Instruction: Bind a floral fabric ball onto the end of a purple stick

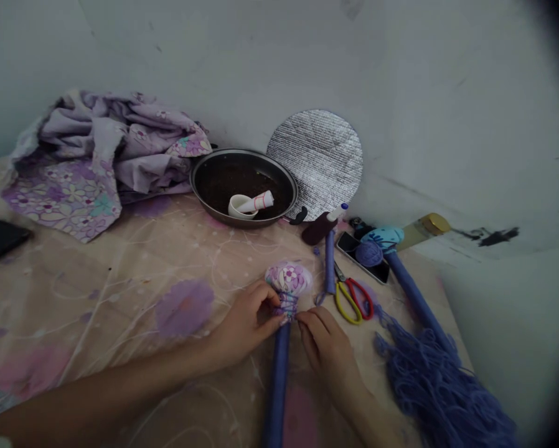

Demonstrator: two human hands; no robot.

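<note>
Between fingers (269, 295), gathered floral cloth (288, 287)

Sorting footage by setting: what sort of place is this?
Probably a home craft spot, not a workshop: a floral tablecloth, a heap of blue-purple yarn and scissors lying near a cloth-headed stick. The room itself is mostly out of view.

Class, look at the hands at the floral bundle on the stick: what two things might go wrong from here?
If the left hand slips, the cord wound below the floral bundle might loosen. The loose yarn pile lies near the right hand, so its strands might snag.
</note>
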